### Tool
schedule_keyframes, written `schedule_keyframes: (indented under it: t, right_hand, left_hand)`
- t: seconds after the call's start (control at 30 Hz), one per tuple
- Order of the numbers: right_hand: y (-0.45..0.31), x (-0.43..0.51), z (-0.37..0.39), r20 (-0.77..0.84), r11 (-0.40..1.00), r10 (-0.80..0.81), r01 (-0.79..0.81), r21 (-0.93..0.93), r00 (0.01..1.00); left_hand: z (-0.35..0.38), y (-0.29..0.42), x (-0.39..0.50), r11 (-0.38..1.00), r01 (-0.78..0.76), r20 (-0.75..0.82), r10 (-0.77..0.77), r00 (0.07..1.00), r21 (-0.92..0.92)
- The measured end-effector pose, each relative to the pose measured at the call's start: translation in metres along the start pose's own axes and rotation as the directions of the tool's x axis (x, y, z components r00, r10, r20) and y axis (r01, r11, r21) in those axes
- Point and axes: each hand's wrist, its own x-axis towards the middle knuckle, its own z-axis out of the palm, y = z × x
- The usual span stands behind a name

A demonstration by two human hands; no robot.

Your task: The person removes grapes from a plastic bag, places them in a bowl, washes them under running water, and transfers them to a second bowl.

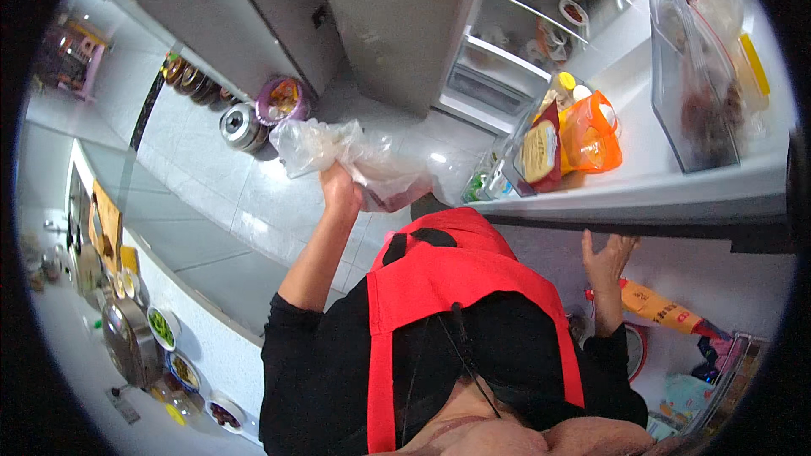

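Note:
My left hand (341, 189) grips a clear plastic bag (355, 149) by its bunched neck. Something reddish sits in the bag's lower end, too blurred to name. My right hand (608, 258), fingers spread and holding nothing, is at the outer side of the open refrigerator door (633, 204); whether it touches the door I cannot tell. On the door's inner side a bin carries an orange package (590, 133) and a dark red packet with a pale label (540, 151). Another clear door bin (687, 76) holds bagged food.
Bowls of food stand on shelves in the refrigerator compartment (526, 31). A purple bin (282, 101) and a metal canister (242, 126) are on the tiled floor. Along the left counter (218, 323) are a lidded pot (130, 342), a cutting board (108, 225) and several bowls of food.

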Motion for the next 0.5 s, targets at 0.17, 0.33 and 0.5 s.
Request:
schedule_keyframes:
  t: [0.17,0.33,0.5]
  right_hand:
    - [0.063,-0.070,0.049,0.151,0.387,0.682,-0.529,0.755,0.715]
    - [0.133,-0.086,0.079,-0.011,0.360,0.780,-0.436,0.825,0.625]
    - [0.186,-0.052,0.089,-0.012,0.292,0.893,-0.559,0.776,0.450]
  left_hand:
    - [0.096,-0.030,0.035,0.959,0.269,0.170,-0.251,0.953,-0.092]
    - [0.201,-0.058,0.041,0.965,0.258,0.350,-0.230,0.908,-0.036]
    - [0.323,-0.055,0.047,0.965,0.262,0.507,-0.231,0.831,0.010]
